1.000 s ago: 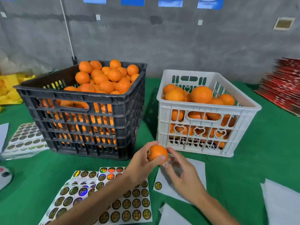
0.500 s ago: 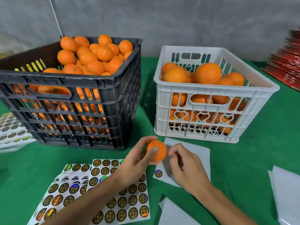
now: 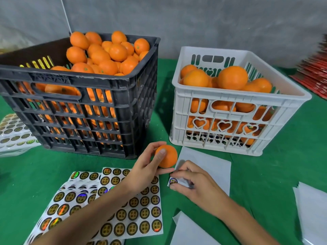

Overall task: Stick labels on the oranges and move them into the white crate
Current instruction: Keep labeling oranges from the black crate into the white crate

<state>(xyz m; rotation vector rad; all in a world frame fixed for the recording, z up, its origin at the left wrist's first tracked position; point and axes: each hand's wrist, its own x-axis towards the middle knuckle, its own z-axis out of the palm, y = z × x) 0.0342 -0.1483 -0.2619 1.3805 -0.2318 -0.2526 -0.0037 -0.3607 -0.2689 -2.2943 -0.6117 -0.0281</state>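
My left hand (image 3: 146, 167) holds one orange (image 3: 169, 157) just above the green table, in front of the gap between the two crates. My right hand (image 3: 192, 183) pinches the corner of a white backing sheet (image 3: 208, 167) that carries a single round label (image 3: 173, 181), right below the orange. The white crate (image 3: 228, 96) on the right holds several oranges. The black crate (image 3: 99, 103) on the left is heaped with oranges. Label sheets (image 3: 131, 213) full of round gold stickers lie under my left forearm.
More sticker sheets (image 3: 12, 133) lie at the far left beside the black crate. Blank white sheets (image 3: 311, 209) sit at the right edge and near the bottom middle. A stack of red items (image 3: 315, 76) lies at the far right. A grey wall stands behind.
The camera has tilted down and closer. My right hand has dropped from beside the orange to the backing sheet and now pinches its corner at the label. My left hand still holds the orange.
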